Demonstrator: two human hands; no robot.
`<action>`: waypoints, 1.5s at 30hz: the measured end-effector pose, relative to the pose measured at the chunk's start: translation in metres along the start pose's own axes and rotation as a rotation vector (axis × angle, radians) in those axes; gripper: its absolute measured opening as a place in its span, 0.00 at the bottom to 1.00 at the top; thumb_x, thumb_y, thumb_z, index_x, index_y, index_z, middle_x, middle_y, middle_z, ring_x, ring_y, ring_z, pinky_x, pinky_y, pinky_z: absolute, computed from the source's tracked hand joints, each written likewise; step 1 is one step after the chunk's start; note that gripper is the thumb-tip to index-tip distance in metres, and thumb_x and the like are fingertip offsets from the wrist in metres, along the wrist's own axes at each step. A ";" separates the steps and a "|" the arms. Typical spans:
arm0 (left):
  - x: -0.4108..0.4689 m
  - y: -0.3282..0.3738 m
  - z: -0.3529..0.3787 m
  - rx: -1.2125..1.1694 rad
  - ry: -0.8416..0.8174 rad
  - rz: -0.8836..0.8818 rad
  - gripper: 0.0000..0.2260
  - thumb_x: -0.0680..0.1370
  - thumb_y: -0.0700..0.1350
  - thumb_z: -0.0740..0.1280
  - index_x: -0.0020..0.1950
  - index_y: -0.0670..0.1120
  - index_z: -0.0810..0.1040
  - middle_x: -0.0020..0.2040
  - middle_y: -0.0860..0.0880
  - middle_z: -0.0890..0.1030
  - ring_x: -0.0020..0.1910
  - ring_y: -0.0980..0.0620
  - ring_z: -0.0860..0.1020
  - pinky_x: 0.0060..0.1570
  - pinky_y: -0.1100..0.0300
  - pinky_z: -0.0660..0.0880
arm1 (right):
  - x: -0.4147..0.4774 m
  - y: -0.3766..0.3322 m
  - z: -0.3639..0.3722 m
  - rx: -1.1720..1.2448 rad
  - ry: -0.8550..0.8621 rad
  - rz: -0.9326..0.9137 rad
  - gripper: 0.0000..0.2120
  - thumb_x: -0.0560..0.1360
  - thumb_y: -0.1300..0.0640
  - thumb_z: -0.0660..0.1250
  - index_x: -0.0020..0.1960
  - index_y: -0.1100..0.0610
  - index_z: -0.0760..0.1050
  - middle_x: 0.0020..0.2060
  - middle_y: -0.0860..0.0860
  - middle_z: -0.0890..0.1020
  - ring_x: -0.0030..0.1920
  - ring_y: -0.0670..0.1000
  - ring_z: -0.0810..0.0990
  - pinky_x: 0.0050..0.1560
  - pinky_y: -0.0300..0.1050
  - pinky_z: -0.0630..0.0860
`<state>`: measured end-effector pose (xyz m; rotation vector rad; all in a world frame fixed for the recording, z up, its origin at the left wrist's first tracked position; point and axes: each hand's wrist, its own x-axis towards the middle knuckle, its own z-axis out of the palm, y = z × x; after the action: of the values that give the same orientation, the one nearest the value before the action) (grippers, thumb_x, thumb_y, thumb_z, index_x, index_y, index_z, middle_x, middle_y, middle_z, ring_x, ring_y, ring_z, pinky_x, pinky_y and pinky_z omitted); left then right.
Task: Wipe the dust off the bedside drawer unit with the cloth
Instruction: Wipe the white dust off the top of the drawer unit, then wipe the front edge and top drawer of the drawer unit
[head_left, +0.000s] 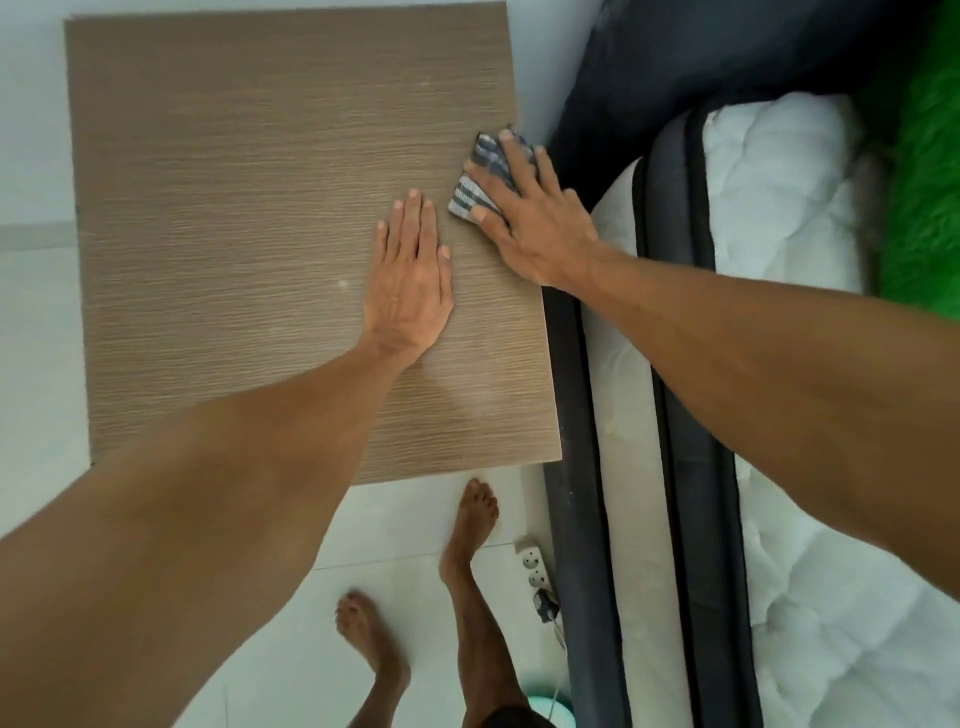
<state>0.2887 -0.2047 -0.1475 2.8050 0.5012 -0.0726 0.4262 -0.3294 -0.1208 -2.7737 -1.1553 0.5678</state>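
White tile floor (395, 545); power strip (532, 564) lying on it, just beside dark bed frame (576, 415); white quilted mattress (779, 182) above, green fabric (919, 182) at its far side

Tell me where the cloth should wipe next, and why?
Probably slide the right hand and its cloth toward the near edge of the drawer unit top: the cloth sits at the bedside edge, and a pale, dusty-looking patch lies nearer the front.

The cloth (487, 153) lies on the unit (234, 208) at its right edge, under the right hand (537, 228). The left hand (410, 283) lies flat just left of it. The bed (779, 208) stands right of the unit. A power strip (532, 564) lies on the floor (395, 525) before the near right corner.
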 end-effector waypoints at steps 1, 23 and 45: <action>-0.006 -0.003 0.001 -0.004 0.004 0.003 0.24 0.83 0.47 0.43 0.78 0.38 0.51 0.79 0.40 0.52 0.78 0.43 0.50 0.77 0.50 0.46 | -0.011 -0.003 0.005 -0.003 0.003 0.007 0.27 0.81 0.37 0.44 0.79 0.40 0.46 0.80 0.49 0.42 0.78 0.61 0.44 0.70 0.63 0.62; -0.190 -0.054 -0.009 0.035 -0.159 0.191 0.24 0.83 0.45 0.48 0.78 0.39 0.52 0.79 0.41 0.51 0.78 0.41 0.51 0.75 0.45 0.52 | -0.270 -0.083 0.095 -0.167 -0.018 0.030 0.27 0.76 0.61 0.67 0.73 0.49 0.66 0.73 0.57 0.65 0.51 0.66 0.78 0.49 0.59 0.79; -0.260 -0.061 -0.010 0.076 -0.181 0.117 0.27 0.82 0.43 0.54 0.79 0.40 0.47 0.80 0.43 0.48 0.79 0.44 0.48 0.76 0.47 0.50 | -0.252 -0.167 0.111 0.087 0.195 0.053 0.22 0.76 0.63 0.64 0.69 0.52 0.73 0.68 0.57 0.71 0.58 0.65 0.69 0.55 0.60 0.75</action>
<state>0.0237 -0.2334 -0.1291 2.8586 0.2966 -0.3238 0.1106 -0.3941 -0.1105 -2.7207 -0.9947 0.3332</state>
